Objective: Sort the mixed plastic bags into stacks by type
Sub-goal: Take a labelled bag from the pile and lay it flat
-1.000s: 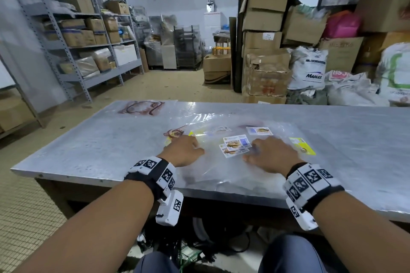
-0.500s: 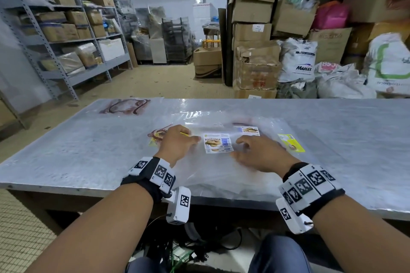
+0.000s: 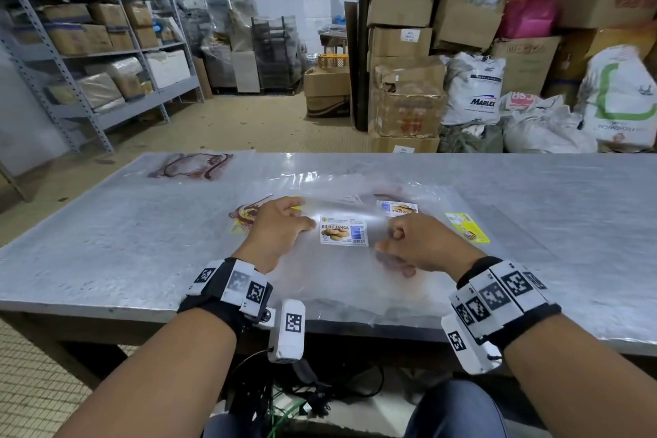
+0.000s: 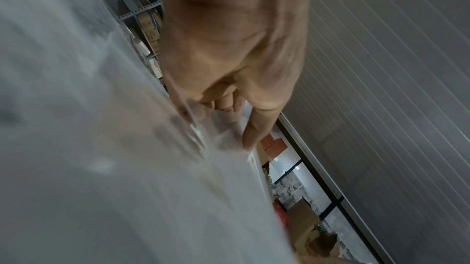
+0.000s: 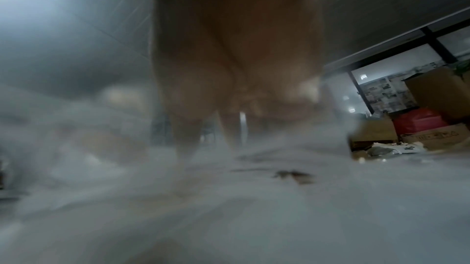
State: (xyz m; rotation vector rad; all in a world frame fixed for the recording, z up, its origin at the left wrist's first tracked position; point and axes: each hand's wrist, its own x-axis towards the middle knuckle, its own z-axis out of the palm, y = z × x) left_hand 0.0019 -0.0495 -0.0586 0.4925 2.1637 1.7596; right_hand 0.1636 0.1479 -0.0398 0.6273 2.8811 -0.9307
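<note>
A loose pile of clear plastic bags lies mid-table. The top one is a clear bag with a white biscuit label. My left hand pinches it at the label's left side, fingers curled. My right hand pinches it at the label's right side. In the left wrist view my left hand has the thumb on the film and fingers curled beneath. The right wrist view is blurred by plastic; my right hand shows only dimly. Another biscuit-label bag lies behind, and a yellow-label bag to the right.
The grey metal table also bears a bag with a red-brown print at its far left, and a red-and-yellow printed bag beside my left hand. Shelving, stacked cartons and sacks stand beyond the table.
Two overlapping biscuit labels lay between my hands; now a single label shows on top. Both hands have closed in on that bag's sides and pinched it.
</note>
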